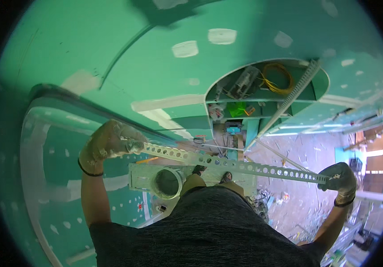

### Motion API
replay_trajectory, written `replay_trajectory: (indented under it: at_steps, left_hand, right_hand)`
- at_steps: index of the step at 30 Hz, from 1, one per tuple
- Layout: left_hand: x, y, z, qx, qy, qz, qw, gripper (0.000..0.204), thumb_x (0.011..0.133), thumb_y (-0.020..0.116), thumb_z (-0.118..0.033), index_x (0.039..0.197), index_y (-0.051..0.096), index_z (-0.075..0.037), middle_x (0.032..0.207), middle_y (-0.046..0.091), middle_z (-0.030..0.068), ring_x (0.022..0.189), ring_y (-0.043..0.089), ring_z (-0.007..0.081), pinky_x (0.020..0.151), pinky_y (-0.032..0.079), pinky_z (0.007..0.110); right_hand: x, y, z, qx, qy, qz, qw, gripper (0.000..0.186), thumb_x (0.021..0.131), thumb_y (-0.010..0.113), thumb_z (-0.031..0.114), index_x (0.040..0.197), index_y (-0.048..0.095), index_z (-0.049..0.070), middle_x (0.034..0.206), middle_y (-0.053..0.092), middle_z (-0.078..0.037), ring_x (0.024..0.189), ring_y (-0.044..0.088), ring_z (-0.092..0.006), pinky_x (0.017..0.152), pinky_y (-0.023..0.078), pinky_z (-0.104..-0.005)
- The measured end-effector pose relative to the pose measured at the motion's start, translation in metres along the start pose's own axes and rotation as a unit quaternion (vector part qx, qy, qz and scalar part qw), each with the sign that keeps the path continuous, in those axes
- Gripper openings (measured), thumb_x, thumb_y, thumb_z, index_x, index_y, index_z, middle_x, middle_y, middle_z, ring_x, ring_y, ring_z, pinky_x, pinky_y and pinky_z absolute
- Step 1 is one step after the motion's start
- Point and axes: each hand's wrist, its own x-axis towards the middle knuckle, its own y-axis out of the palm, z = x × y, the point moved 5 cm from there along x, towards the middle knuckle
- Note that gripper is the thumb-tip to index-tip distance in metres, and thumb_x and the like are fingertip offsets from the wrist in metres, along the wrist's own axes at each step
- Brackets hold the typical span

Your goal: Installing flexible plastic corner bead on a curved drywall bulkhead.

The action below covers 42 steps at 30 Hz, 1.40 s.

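A long white perforated corner bead (245, 167) stretches across in front of my body, one end in each gloved hand. My left hand (113, 141), in a dusty, plaster-smeared glove, is closed around its left end near the green plasterboard. Over on the right, my right hand (342, 180) grips the other end in a dark grey and white glove. The bead slopes slightly down toward the right, and round holes run along it. Below it stands a bucket (179, 180) with whitish residue on its rim, beside my feet.
Green plasterboard (120, 40) with white filler patches curves overhead and left. Ahead, a niche holds a yellow cable coil (277, 79) and tools; another perforated strip (289, 95) crosses its opening. I stand on a pale platform (139, 175) above a debris-strewn floor (298, 151).
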Motion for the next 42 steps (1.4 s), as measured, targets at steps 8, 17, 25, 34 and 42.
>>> replay_trajectory:
  at_steps: [8, 17, 25, 34, 42]
  left_hand:
    - [-0.06, -0.029, -0.025, -0.033, 0.14, -0.107, 0.984, 0.022, 0.087, 0.077, -0.015, 0.105, 0.077, -0.003, 0.093, 0.077, 0.0076, 0.081, 0.069, 0.0138, 0.067, 0.055, 0.032]
    - [-0.062, -0.035, -0.01, 0.099, -0.041, -0.059, 0.992, 0.044, 0.093, 0.073, -0.04, 0.111, 0.073, 0.0, 0.104, 0.078, 0.0123, 0.092, 0.074, 0.0199, 0.082, 0.057, 0.036]
    - [-0.024, -0.062, -0.002, 0.082, -0.044, -0.071, 0.993, 0.027, 0.082, 0.081, -0.036, 0.091, 0.078, -0.011, 0.08, 0.073, 0.0124, 0.074, 0.071, 0.027, 0.073, 0.056, 0.039]
    - [-0.011, -0.078, 0.019, 0.405, 0.179, -0.213, 0.871, 0.021, 0.076, 0.077, -0.031, 0.083, 0.073, -0.012, 0.079, 0.072, 0.0115, 0.08, 0.073, 0.0335, 0.074, 0.057, 0.048]
    - [-0.09, -0.171, 0.09, 0.431, 0.227, -0.325, 0.811, 0.036, 0.084, 0.082, -0.043, 0.097, 0.076, -0.01, 0.092, 0.075, 0.0115, 0.092, 0.074, 0.0318, 0.086, 0.057, 0.044]
  right_hand:
    - [0.096, 0.021, -0.017, -0.073, -0.038, 0.081, 0.993, 0.033, 0.086, 0.079, 0.029, 0.098, 0.078, -0.001, 0.091, 0.078, -0.009, 0.081, 0.071, -0.0152, 0.073, 0.058, -0.0312]
    - [0.189, 0.107, 0.037, -0.177, -0.143, 0.183, 0.956, 0.037, 0.083, 0.078, 0.033, 0.106, 0.078, 0.004, 0.093, 0.077, -0.008, 0.087, 0.071, -0.0181, 0.079, 0.056, -0.0342]
    - [0.272, 0.219, 0.131, -0.192, -0.195, 0.149, 0.95, 0.049, 0.082, 0.079, 0.042, 0.113, 0.073, 0.004, 0.083, 0.064, -0.007, 0.074, 0.059, -0.0185, 0.07, 0.049, -0.0366]
    - [0.329, 0.332, 0.236, -0.132, -0.321, 0.1, 0.932, 0.043, 0.095, 0.075, 0.029, 0.127, 0.068, 0.002, 0.112, 0.075, -0.018, 0.099, 0.073, -0.0291, 0.087, 0.057, -0.0367]
    - [0.352, 0.348, 0.228, -0.112, -0.317, 0.058, 0.94, 0.028, 0.094, 0.076, 0.02, 0.118, 0.074, 0.006, 0.111, 0.077, -0.014, 0.089, 0.074, -0.0257, 0.081, 0.059, -0.0366]
